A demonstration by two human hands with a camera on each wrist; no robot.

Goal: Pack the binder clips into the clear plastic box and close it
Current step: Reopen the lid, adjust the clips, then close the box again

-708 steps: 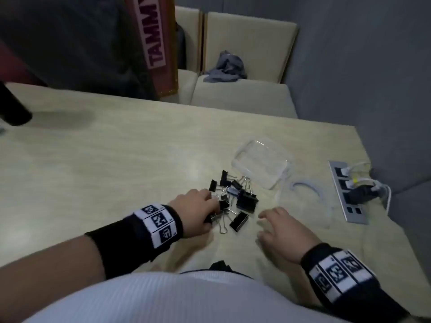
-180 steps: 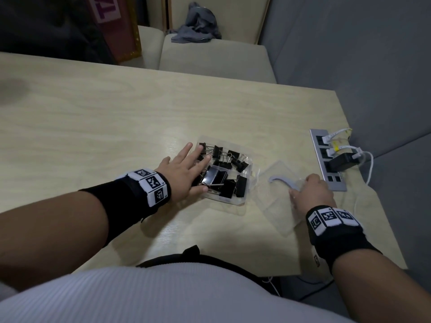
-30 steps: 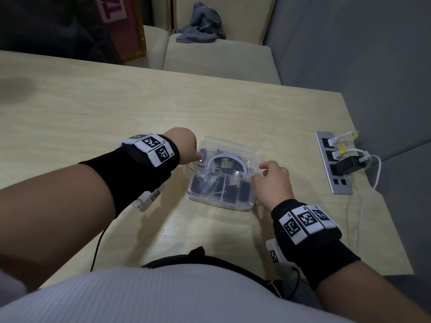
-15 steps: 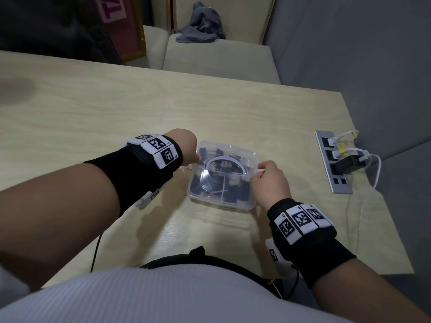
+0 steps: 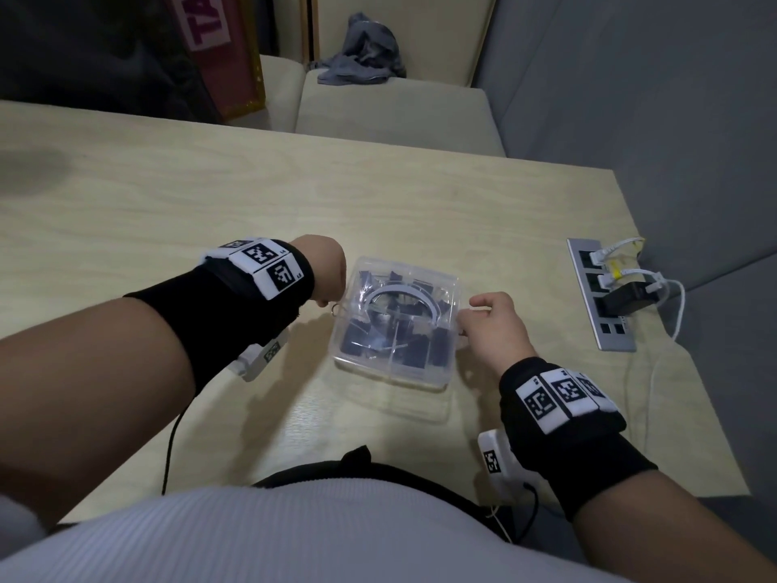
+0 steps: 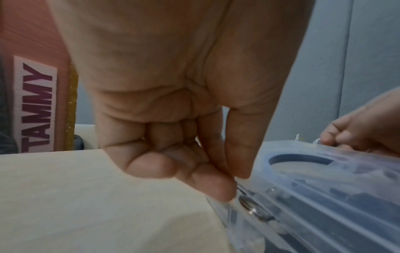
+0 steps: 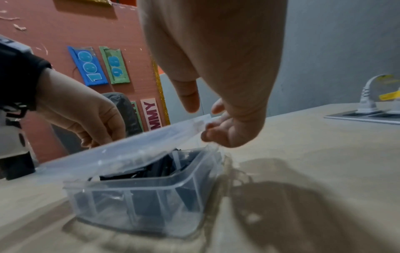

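Note:
The clear plastic box [image 5: 441, 372] stands on the table in front of me, with several black binder clips [image 5: 403, 351] inside. Its clear lid [image 5: 420, 275], marked with a white arc, lies on top. In the right wrist view the lid [image 7: 129, 154] is tilted, its right side raised off the box [image 7: 140, 196]. My left hand [image 5: 326, 273] pinches the lid's left edge with thumb and curled fingers [image 6: 216, 186]. My right hand [image 5: 492, 326] holds the lid's right edge. A clip's wire loop [image 5: 335, 310] pokes out at the left side.
A grey power strip [image 5: 601, 296] with white plugs and cables lies at the right table edge. Beige chairs [image 5: 395, 107] with a grey cloth [image 5: 361, 56] stand beyond the far edge. A red board [image 5: 218, 48] with letters leans at the back left.
The clips, once loose on the table, are in the box, and the lid has gone from the table onto it. Over the last second both hands stayed at the lid's edges.

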